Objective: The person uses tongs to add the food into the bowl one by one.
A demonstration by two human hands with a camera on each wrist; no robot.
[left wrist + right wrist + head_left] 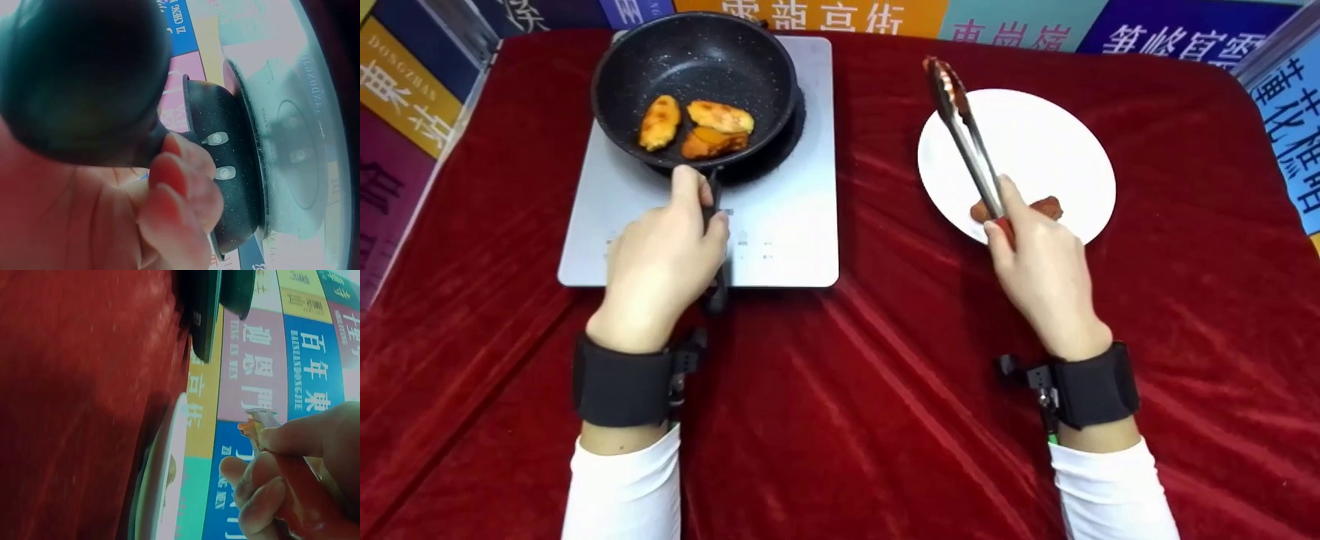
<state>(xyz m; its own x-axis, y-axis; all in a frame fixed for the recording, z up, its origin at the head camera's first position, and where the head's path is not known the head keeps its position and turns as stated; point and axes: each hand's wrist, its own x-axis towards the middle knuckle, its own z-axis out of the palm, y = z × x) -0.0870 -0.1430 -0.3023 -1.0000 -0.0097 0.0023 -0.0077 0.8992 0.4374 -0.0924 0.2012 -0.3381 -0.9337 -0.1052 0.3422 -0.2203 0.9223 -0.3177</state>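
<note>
A black speckled frying pan (697, 67) sits on a flat white cooktop (802, 232). In it lie three browned pieces of food (720, 116) that look like chicken wings. My left hand (660, 251) grips the pan's black handle (84, 84), fingers curled round it. On the right, my right hand (1046, 266) holds metal tongs (975, 150) by their red grip (304, 489). The tongs slant up and left over the white plate (1057, 142), sauce-stained tips beyond its far edge. A browned piece (1046, 207) rests near the plate's front rim, partly hidden by tongs and hand.
A dark red cloth (847, 412) with folds covers the table. Upright colourful panels with lettering (1012, 26) border the back and both sides. Black wrist bands with small cameras (622, 382) are worn on both wrists, above white sleeves (622, 487).
</note>
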